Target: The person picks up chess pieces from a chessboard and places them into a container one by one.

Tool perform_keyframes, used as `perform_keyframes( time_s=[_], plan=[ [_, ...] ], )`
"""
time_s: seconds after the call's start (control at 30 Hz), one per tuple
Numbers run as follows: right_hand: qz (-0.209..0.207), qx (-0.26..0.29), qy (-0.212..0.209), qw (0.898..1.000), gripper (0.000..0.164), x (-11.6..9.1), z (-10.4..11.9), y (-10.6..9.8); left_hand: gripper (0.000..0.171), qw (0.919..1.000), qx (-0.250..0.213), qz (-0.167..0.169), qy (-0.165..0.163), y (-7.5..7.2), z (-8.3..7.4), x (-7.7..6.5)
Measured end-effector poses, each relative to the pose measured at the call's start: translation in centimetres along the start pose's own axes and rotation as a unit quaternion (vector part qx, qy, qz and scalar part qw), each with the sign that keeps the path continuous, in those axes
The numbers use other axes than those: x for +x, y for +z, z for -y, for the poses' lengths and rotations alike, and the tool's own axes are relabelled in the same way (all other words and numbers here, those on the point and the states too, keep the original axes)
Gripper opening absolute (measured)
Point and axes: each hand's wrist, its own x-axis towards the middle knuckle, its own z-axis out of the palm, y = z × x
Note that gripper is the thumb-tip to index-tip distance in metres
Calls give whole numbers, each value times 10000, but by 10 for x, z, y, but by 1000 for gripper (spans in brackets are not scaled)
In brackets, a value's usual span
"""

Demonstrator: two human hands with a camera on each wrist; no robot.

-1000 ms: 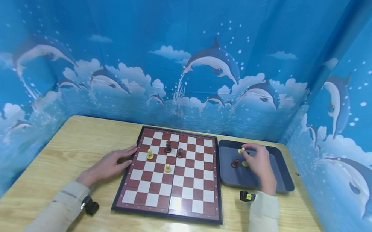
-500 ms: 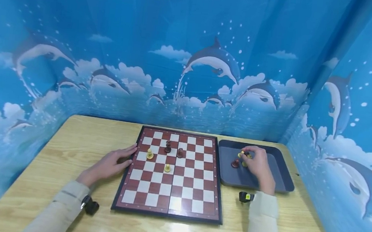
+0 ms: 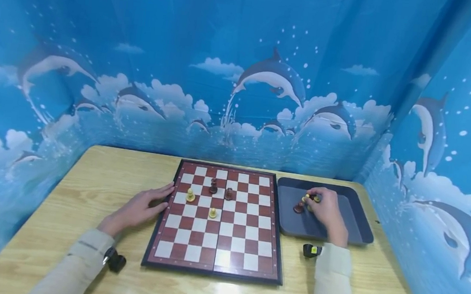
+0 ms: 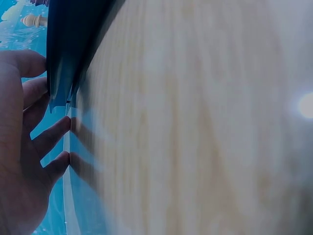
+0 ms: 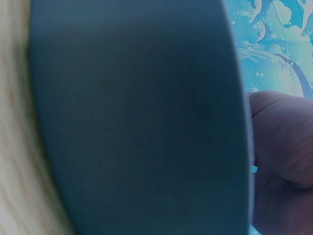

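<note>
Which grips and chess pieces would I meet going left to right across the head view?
Left grip → left pale piece → tall dark piece → short dark piece → dark piece in the tray → right grip. Unplaced: front pale piece, nearly level with the tall dark piece; pale pieces overlapping the right grip.

In its wrist view, the tray [image 5: 142, 122] partly hides the right hand [image 5: 286, 152].

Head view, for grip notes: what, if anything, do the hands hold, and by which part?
The right hand pinches a yellow chess piece; which part is too small to tell. The left hand holds nothing.
</note>
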Motion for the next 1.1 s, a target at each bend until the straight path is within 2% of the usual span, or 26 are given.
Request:
perform_keyframes(
  time_s=[0.23,0.43,0.7,0.83,0.97,1.1],
  plan=[
    [-6,63,-88,9999,17,-1,0,-5,55,10000,20,-4,33,1,-3,0],
    [25,38,-144,9999,17,1,11,-6,55,10000,7,24,-32,0,-4,-1],
    [345,190,-204,9990,20,5,49,-1,54,9999,124,-35,97,-1,-3,-1],
    [494,347,-465,9971,21,6,71,6,54,9999,104,-21,52,-2,-4,0],
    [708,584,-758,9929,21,7,87,17,54,9998,98,-63,145,-2,-5,0],
    [1076,916,-880,9860,23,5,100,33,54,9998,104,-39,141,1,-3,0]
  ],
)
